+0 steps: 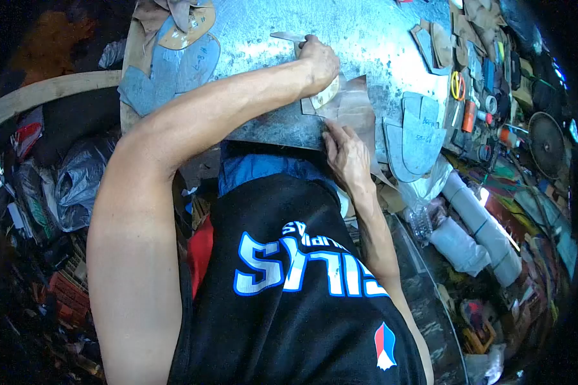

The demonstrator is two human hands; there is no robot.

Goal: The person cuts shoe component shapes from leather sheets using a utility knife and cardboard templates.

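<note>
My left hand [318, 66] is closed around a knife, whose thin blade [288, 36] points left over the metal-topped table [253, 131]. Below that fist, a cream pattern piece [328, 94] lies on a brown sheet of leather [356, 106], close to the table's near edge. My right hand [349, 154] is at the leather's lower left edge, index finger stretched onto it and the other fingers curled. The thumb's grip is partly hidden. Part of the leather hangs past the table edge beside my right wrist.
Grey pattern pieces with handwriting [417, 138] lie to the right, and more patterns [189, 61] at the upper left. Yellow-handled scissors [457, 86] and an orange container [469, 117] stand among clutter on the right. Plastic-wrapped rolls [481, 224] are lower right.
</note>
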